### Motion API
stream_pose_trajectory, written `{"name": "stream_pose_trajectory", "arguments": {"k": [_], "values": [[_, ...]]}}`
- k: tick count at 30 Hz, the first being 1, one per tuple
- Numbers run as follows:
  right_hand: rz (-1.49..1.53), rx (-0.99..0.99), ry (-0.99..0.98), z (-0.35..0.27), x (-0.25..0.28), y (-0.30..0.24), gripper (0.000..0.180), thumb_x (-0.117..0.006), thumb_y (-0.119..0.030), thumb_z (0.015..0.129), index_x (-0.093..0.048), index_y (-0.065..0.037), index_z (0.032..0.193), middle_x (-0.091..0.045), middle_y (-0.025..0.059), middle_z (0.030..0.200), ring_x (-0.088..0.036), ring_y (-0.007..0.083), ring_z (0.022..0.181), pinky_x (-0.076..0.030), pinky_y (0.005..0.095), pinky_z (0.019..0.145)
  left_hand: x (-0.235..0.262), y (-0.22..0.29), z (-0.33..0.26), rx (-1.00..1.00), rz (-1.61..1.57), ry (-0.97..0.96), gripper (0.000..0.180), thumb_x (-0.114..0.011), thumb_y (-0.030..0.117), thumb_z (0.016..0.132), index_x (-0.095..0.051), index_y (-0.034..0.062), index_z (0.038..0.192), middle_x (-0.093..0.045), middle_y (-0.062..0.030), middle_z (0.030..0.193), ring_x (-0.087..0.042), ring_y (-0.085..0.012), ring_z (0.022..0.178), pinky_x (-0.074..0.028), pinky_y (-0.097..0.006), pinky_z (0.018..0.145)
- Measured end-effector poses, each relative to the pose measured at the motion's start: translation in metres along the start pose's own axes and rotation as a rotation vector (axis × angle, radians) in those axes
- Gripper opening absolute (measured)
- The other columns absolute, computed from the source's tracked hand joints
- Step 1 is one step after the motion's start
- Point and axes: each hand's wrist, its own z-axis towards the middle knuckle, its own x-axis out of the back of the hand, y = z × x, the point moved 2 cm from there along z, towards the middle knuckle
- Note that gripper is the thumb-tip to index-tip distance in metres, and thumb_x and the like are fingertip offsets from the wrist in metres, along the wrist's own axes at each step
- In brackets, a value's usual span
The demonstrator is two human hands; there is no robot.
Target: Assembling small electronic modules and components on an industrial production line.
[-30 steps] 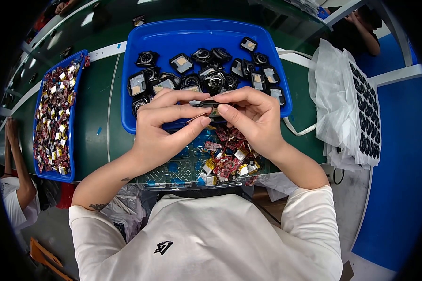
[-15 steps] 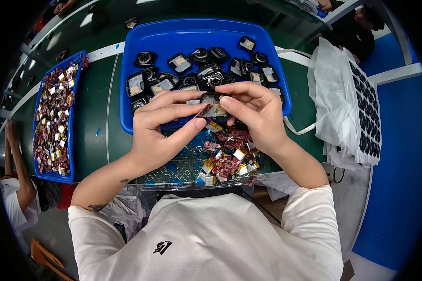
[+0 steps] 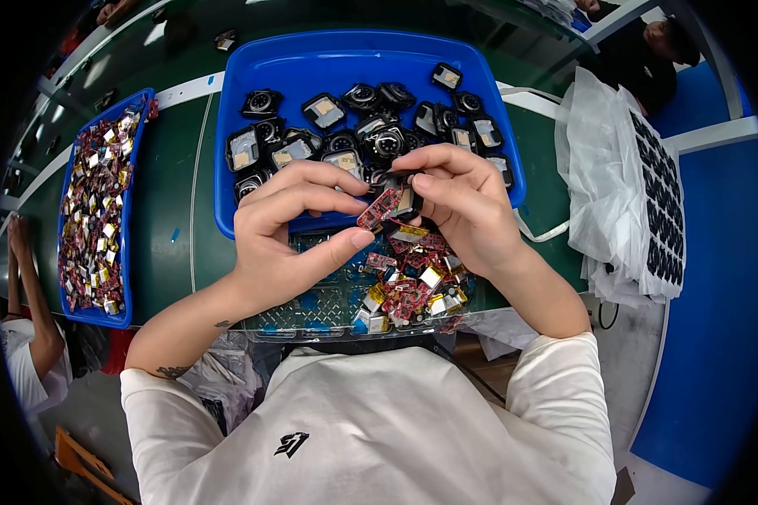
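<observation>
Left hand [image 3: 290, 231]: fingers curled, thumb and fingertips pinching a small red circuit board [image 3: 379, 209], held tilted above the near edge of the big blue tray [image 3: 312, 67]. Right hand [image 3: 463, 202]: closed in a pinch on a small black housing [image 3: 407, 198], which touches the right end of the red board. Both hands meet at centre, raised off the table.

Directly beneath the hands: a clear plastic tray [image 3: 312, 307] at the near table edge. Its right portion carries a heap of red boards with gold-coloured cells [image 3: 413, 282]; its left portion shows bare gridded bottom.

Just beyond the hands: the big blue tray, holding many loose black housings [image 3: 354, 126], some showing lens-like rounds, others showing flat pale faces. The far-left part of this tray is bare.

Far left: a narrow blue tray [image 3: 126, 252], running near to far, full of red and gold parts [image 3: 93, 210].

Right: crumpled clear plastic bags [image 3: 598, 185] with a sheet of black parts in rows [image 3: 661, 210] lying on them.

All sits on a dark green table [image 3: 173, 194].

Lower left edge: another person's arm [image 3: 29, 295], raised, in a white sleeve.
</observation>
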Motion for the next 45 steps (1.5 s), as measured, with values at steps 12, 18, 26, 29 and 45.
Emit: {"name": "stream_pose_trajectory", "arguments": {"k": [12, 18, 26, 29, 45], "values": [[0.036, -0.024, -0.005, -0.001, 0.003, 0.002, 0.02, -0.06, -0.002, 0.084, -0.063, 0.002, 0.104, -0.066, 0.0066, 0.092, -0.061, 0.0087, 0.081, -0.049, 0.0217, 0.074, -0.002, 0.001, 0.003, -0.107, 0.046, -0.08, 0.027, -0.081, 0.007, 0.063, -0.068, 0.0011, 0.086, -0.066, -0.0117, 0.089, -0.063, -0.0197, 0.084, -0.049, -0.028, 0.07], [-0.099, 0.112, 0.044, -0.004, -0.007, 0.002, 0.02, -0.064, 0.0, 0.084, -0.063, 0.004, 0.104, -0.066, 0.0087, 0.094, -0.061, 0.01, 0.085, -0.051, 0.0228, 0.076, 0.001, -0.001, 0.002, -0.073, -0.01, -0.107, 0.028, -0.081, 0.012, 0.064, -0.066, 0.0008, 0.085, -0.065, -0.0083, 0.079, -0.059, -0.0161, 0.072, -0.046, -0.025, 0.062], [-0.195, 0.143, 0.006, -0.005, -0.007, 0.004, 0.024, -0.064, -0.001, 0.085, -0.061, 0.006, 0.107, -0.065, 0.0106, 0.098, -0.062, 0.0122, 0.086, -0.052, 0.0244, 0.076, -0.004, -0.003, -0.003, 0.038, -0.015, -0.012, 0.021, -0.079, 0.008, 0.066, -0.064, 0.0022, 0.08, -0.063, -0.006, 0.074, -0.056, -0.0123, 0.065, -0.043, -0.023, 0.056], [-0.216, 0.188, 0.0, -0.006, -0.007, 0.005, 0.021, -0.063, 0.001, 0.085, -0.062, 0.006, 0.106, -0.064, 0.011, 0.098, -0.062, 0.0121, 0.087, -0.052, 0.0237, 0.076, -0.005, -0.002, -0.003, -0.029, 0.041, -0.022, 0.018, -0.078, 0.005, 0.068, -0.064, 0.0025, 0.08, -0.063, -0.0058, 0.074, -0.056, -0.0123, 0.064, -0.042, -0.022, 0.055], [-0.313, 0.35, -0.004, -0.004, -0.006, 0.01, 0.019, -0.061, 0.005, 0.079, -0.059, 0.004, 0.098, -0.063, 0.0111, 0.1, -0.062, 0.0134, 0.089, -0.052, 0.025, 0.076, -0.005, 0.003, 0.002, -0.026, 0.163, -0.119, 0.009, -0.075, 0.004, 0.069, -0.066, 0.0037, 0.071, -0.065, -0.0044, 0.071, -0.055, -0.0145, 0.063, -0.04, -0.025, 0.055]]}}
